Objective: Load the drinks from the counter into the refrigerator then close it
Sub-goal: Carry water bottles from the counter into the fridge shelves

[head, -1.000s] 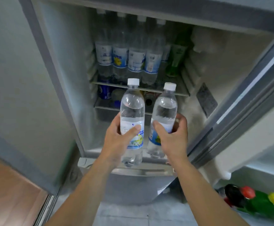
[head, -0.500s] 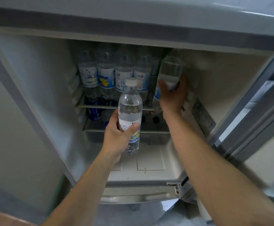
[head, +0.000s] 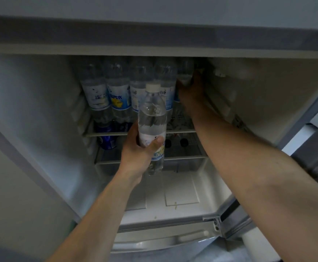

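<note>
The refrigerator (head: pixel 40 114) stands open in front of me. My left hand (head: pixel 137 150) grips a clear water bottle (head: pixel 151 118) with a white cap, held upright in front of the shelves. My right hand (head: pixel 190 91) reaches deep onto the upper shelf (head: pixel 180 131) and is closed around a second water bottle (head: pixel 185 72) at the right end of a row of several water bottles (head: pixel 116 91). That second bottle is dim and partly hidden behind my hand.
Blue cans (head: pixel 106 140) sit on the lower wire shelf (head: pixel 184 157) at the left. Below it the fridge floor (head: pixel 182 195) is bare white plastic. The open door (head: pixel 317 148) stands at the right edge. A lower drawer front (head: pixel 163 241) lies beneath.
My right hand has pushed its bottle further back onto the upper shelf, to the right end of the row. My left hand with its bottle has stayed about where it was. The view moved closer.
</note>
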### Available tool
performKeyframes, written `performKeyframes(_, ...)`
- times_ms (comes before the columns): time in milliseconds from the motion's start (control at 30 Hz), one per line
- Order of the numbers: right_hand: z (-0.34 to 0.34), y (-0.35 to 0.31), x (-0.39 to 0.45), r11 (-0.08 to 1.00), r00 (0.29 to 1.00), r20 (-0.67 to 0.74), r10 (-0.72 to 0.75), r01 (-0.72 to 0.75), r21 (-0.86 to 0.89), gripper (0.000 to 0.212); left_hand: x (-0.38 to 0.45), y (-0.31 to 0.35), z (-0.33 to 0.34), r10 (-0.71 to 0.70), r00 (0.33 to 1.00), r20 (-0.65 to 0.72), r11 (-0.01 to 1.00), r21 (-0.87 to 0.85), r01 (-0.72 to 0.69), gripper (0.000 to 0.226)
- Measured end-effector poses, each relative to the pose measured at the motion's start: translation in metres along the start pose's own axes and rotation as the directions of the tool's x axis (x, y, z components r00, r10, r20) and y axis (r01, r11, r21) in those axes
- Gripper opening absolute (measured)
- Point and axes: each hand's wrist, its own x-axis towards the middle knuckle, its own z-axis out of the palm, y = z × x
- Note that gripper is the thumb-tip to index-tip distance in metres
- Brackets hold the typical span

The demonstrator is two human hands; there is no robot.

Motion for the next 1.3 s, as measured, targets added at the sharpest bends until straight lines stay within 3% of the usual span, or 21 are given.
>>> performKeyframes(133, 0.000, -0.002, -0.003, 1.000, 1.000, -0.011, 0.009, -0.009, -0.001, 0.061, 0.003, 0.000, -0.002, 0.003, 0.999, 0.036, 1.000, -0.012, -0.002, 0.062)
performKeyframes(267, -0.014, -0.009, -0.020, 0.999, 1.000, -0.019, 0.014, -0.013, 0.048, 0.040, 0.005, 0.000, 0.000, 0.002, 0.999, 0.051, 1.000, -0.017, -0.001, 0.073)
performKeyframes(400, -0.034, -0.010, -0.075, 0.987, 0.992, -0.119, 0.044, -0.025, 0.159, 0.022, 0.016, 0.005, 0.007, -0.024, 0.996, 0.082, 0.999, -0.026, 0.026, 0.055)
performKeyframes(467, -0.050, -0.001, -0.108, 0.989, 0.997, 0.033, 0.063, -0.066, 0.130, 0.021, 0.023, 0.009, 0.013, -0.004, 0.994, 0.112, 0.999, -0.047, 0.010, 0.045)
performKeyframes(533, -0.066, 0.008, -0.139, 0.996, 0.963, 0.264, 0.048, -0.065, 0.055, 0.041, 0.030, 0.015, 0.018, 0.021, 0.989, 0.144, 0.997, -0.074, -0.010, 0.043)
performKeyframes(600, -0.073, 0.015, -0.156, 1.000, 0.932, 0.363, 0.006, -0.002, -0.012, 0.060, 0.038, 0.021, 0.026, 0.029, 0.987, 0.159, 0.996, -0.092, -0.014, 0.046)
performKeyframes(700, -0.066, 0.011, -0.160, 0.992, 0.954, 0.291, -0.078, 0.103, -0.070, 0.073, 0.044, 0.026, 0.044, 0.042, 0.983, 0.176, 0.996, -0.083, -0.028, 0.050)
performKeyframes(833, -0.060, 0.008, -0.145, 0.960, 0.977, 0.052, -0.207, 0.213, -0.183, 0.066, 0.052, 0.035, 0.069, 0.155, 0.963, 0.220, 0.983, 0.062, -0.172, 0.051)
performKeyframes(967, -0.060, 0.011, -0.113, 0.974, 0.971, -0.094, -0.219, 0.211, -0.087, 0.062, 0.071, 0.052, 0.075, 0.215, 0.941, 0.261, 0.932, 0.233, -0.277, 0.068)
performKeyframes(1133, -0.055, 0.029, -0.075, 0.983, 0.987, -0.110, -0.118, 0.100, -0.154, 0.069, 0.069, 0.032, 0.056, 0.277, 0.958, 0.069, 0.889, 0.360, -0.283, 0.030)
performKeyframes(1300, -0.048, 0.037, -0.054, 0.971, 0.987, -0.118, -0.110, 0.081, -0.224, 0.075, 0.068, 0.013, 0.035, 0.235, 0.972, -0.008, 0.897, 0.386, -0.214, 0.017)
